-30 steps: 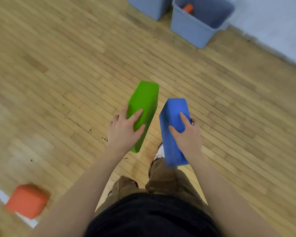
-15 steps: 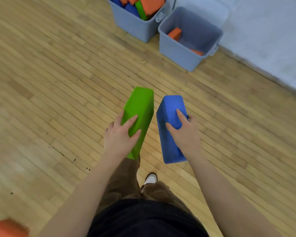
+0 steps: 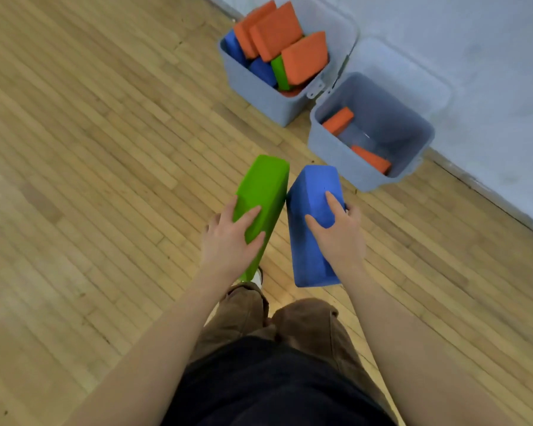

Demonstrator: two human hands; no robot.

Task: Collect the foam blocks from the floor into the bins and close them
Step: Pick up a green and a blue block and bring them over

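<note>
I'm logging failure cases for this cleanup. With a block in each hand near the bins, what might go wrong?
The far grey plastic bin is heaped with orange foam blocks above its rim, so another may tumble out or stop a lid closing. The green foam block in the left hand and blue foam block in the right hand nearly touch and may jostle.

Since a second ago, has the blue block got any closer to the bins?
Yes. The blue block, gripped by the right hand, now sits just short of the nearer bin, which earlier lay far ahead.

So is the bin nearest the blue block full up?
No, nearly empty. The nearer bin holds only two orange blocks low inside, with bare bottom showing. The other bin is piled above its rim.
</note>
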